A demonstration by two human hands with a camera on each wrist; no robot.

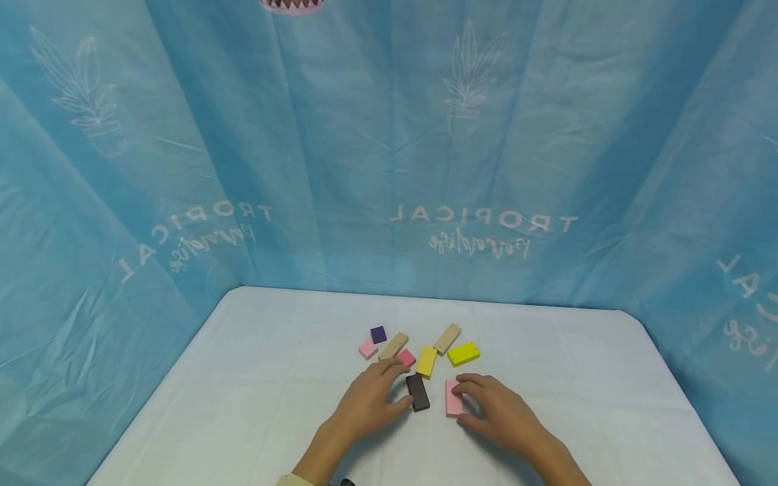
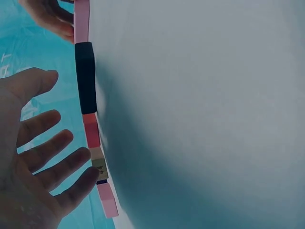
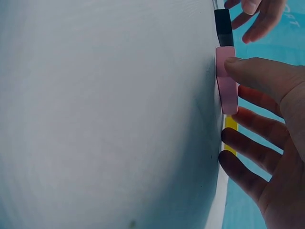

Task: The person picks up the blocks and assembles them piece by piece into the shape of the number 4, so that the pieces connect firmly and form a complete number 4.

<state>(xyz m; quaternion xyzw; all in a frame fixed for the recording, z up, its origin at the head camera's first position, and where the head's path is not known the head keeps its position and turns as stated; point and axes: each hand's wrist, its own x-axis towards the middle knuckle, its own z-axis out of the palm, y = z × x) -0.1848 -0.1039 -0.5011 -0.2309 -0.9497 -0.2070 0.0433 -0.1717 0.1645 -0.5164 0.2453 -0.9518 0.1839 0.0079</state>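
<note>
Coloured rectangular blocks lie on a white-covered table. My right hand (image 1: pixel 500 413) is at a pink block (image 1: pixel 452 398), the thumb at its near end and fingers over its top and far side. In the right wrist view the thumb overlaps the pink block's (image 3: pixel 228 88) near face. My left hand (image 1: pixel 372 398) is beside a dark brown block (image 1: pixel 417 392), holding nothing. Its fingers are spread and stand apart from the dark block (image 2: pixel 86 78) in the left wrist view. A red-pink block (image 1: pixel 406 358) lies just beyond the left fingertips.
Farther back lie a purple block (image 1: pixel 378 334), a light pink block (image 1: pixel 367 349), two wooden blocks (image 1: pixel 394 346), a golden-yellow block (image 1: pixel 427 362) and a bright yellow block (image 1: pixel 464 354). A blue printed curtain (image 1: pixel 389 148) surrounds the table (image 1: pixel 255 378) at the back and sides.
</note>
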